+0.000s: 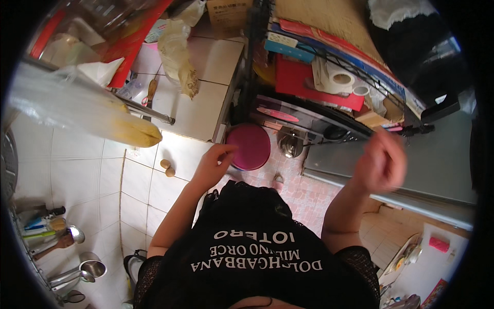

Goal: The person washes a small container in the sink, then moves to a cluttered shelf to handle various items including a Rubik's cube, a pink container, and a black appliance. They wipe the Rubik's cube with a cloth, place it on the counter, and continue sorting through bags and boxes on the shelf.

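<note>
My left hand (217,163) hovers with its fingers loosely curled and a gap beside the thumb. I see nothing in it. Its fingertips overlap the edge of a round magenta top (250,146), perhaps a stool or a lid, lower down; contact cannot be told. Raised on the other side, my right hand (382,164) is blurred, with bent fingers. Whether it holds anything is unclear. It is in front of a grey appliance-like surface (436,154), below a crowded wire shelf (376,79). Two small brown round objects (167,168), possibly eggs, rest on white tile to the left.
A clear plastic bag with something yellow (135,133) juts in from the left. A wooden-handled tool (151,92) and a crumpled wrapper (175,58) lie on the tiled counter (208,90). Ladles and a metal dipper (92,265) hang lower left. A shiny metal vessel (290,145) stands beside the magenta top.
</note>
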The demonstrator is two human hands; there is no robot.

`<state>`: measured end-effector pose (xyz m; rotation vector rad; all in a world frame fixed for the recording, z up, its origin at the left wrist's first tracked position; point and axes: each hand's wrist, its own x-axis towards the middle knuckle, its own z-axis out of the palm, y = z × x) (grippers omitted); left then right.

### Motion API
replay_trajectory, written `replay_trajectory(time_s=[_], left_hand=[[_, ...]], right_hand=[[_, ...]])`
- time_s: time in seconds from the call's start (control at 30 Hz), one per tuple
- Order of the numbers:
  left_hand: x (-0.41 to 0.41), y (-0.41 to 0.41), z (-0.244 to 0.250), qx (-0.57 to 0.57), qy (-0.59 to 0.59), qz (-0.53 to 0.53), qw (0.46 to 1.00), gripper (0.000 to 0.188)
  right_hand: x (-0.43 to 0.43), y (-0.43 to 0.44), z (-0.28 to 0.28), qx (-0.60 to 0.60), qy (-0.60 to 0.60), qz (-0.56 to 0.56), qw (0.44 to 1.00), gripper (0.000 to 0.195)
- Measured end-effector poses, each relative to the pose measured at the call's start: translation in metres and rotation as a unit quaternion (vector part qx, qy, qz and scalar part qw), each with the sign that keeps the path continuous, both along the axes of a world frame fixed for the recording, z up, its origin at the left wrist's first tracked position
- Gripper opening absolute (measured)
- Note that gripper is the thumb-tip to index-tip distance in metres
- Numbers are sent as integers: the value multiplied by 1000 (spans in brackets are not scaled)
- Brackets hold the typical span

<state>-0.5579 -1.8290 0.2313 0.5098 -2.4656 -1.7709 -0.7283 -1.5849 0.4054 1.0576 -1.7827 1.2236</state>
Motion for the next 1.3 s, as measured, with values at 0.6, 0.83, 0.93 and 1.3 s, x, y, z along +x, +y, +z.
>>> replay_trajectory(time_s=[0.6,0.83,0.93,1.3], left_hand=[[26,-19,14,-137,-102,6,985,24],[43,-22,14,-169,-127,7,977,24],[51,-25,8,-184,-134,26,973,23],[92,-74,-13,-166,-214,156,950,24]], right_hand=[[-11,-47,-34,-103,-231,223,941,24],[-83,-133,-156,150,-134,77,976,26],[-85,-148,-164,145,-127,26,981,24],[-10,-213,-198,152,-303,278,899,18]])
